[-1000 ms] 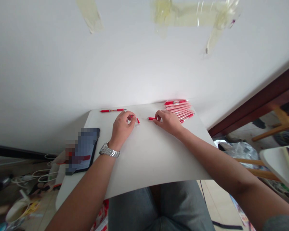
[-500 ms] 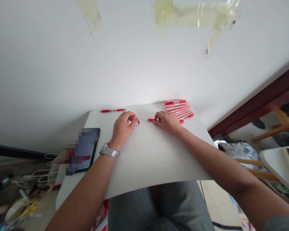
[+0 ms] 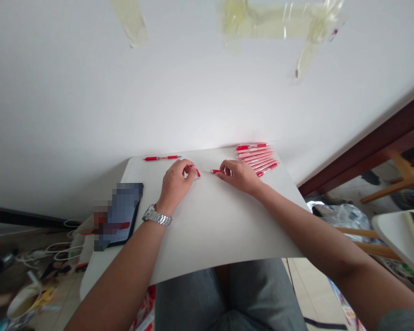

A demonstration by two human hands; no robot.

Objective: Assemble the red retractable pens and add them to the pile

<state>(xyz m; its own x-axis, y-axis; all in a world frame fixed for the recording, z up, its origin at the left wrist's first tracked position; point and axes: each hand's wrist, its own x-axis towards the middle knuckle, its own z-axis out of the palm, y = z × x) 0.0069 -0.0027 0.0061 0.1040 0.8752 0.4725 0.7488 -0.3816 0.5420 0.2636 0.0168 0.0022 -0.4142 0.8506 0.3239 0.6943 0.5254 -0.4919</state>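
1. Pinching a small red piece (image 3: pixel 198 173) between thumb and forefinger of the left hand (image 3: pixel 177 180), just left of the frame's centre; too small to tell what exactly.
2. Gripping a red pen (image 3: pixel 214 171) in the fingertips of the right hand (image 3: pixel 239 175), just right of centre, tip pointing left, mostly hidden by fingers.
3. Partly covering a pile of pens (image 3: pixel 255 155), right of centre, with that hand; cannot tell whether touching.
4. Facing a lone pen (image 3: pixel 163 158), flat on the white table (image 3: pixel 224 220), left of centre.

White table (image 3: pixel 224 225) | pen bundle (image 3: pixel 257 156), far right | lone pen (image 3: pixel 162 158), far left | tablet (image 3: pixel 121 216)
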